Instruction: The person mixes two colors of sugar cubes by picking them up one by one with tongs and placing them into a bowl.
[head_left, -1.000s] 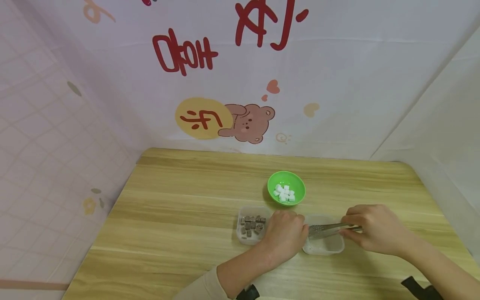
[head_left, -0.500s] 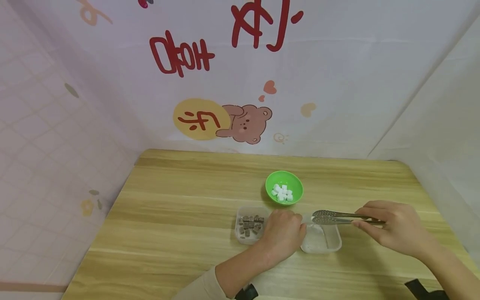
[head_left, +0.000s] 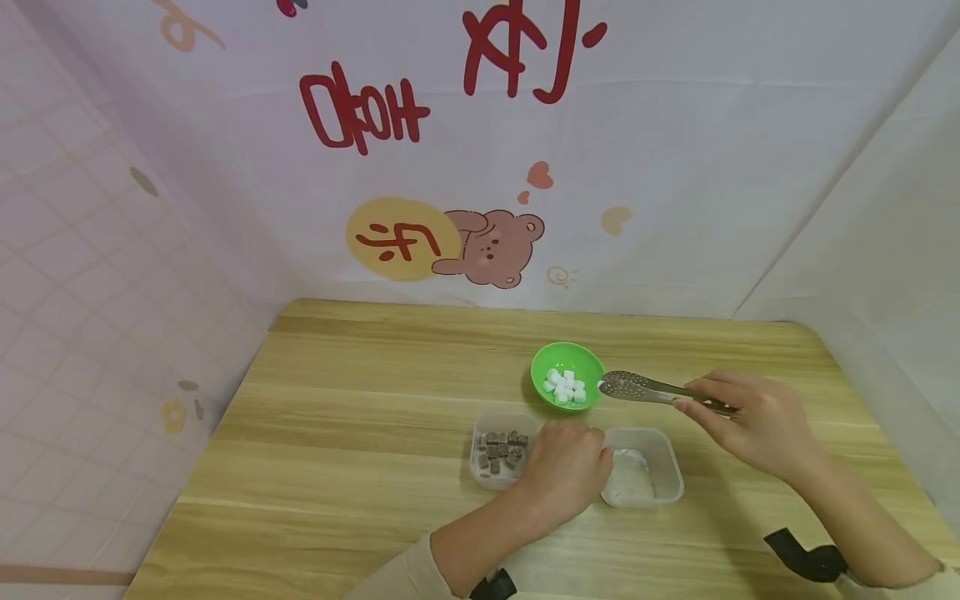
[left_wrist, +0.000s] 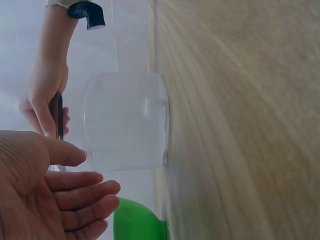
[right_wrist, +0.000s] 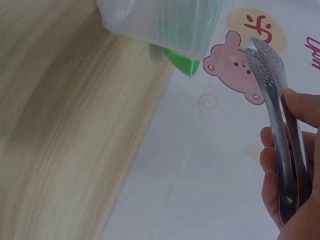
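My right hand (head_left: 757, 425) grips metal tongs (head_left: 645, 387) with perforated tips. A small white piece (head_left: 601, 386) shows at the tong tips, beside the right rim of a green bowl (head_left: 588, 358) containing several white cubes (head_left: 564, 387). My left hand (head_left: 566, 471) is at the left rim of a clear plastic container (head_left: 663, 492); thumb and index finger appear to pinch its edge in the left wrist view. A pale, blurred block (left_wrist: 155, 107) shows through that container's wall. Partly behind my left hand, another clear container (head_left: 480, 479) holds several brown cubes (head_left: 498, 450).
A wood-patterned table (head_left: 337, 433) bears everything. A white cloth backdrop (head_left: 675, 167) with red writing and a printed bear rises behind it, with further fabric on both sides. The green bowl stands behind the two clear containers.
My right hand has lifted the tongs out of the right container, then carried them away and left to the green bowl's rim. My left hand has stayed at the container.
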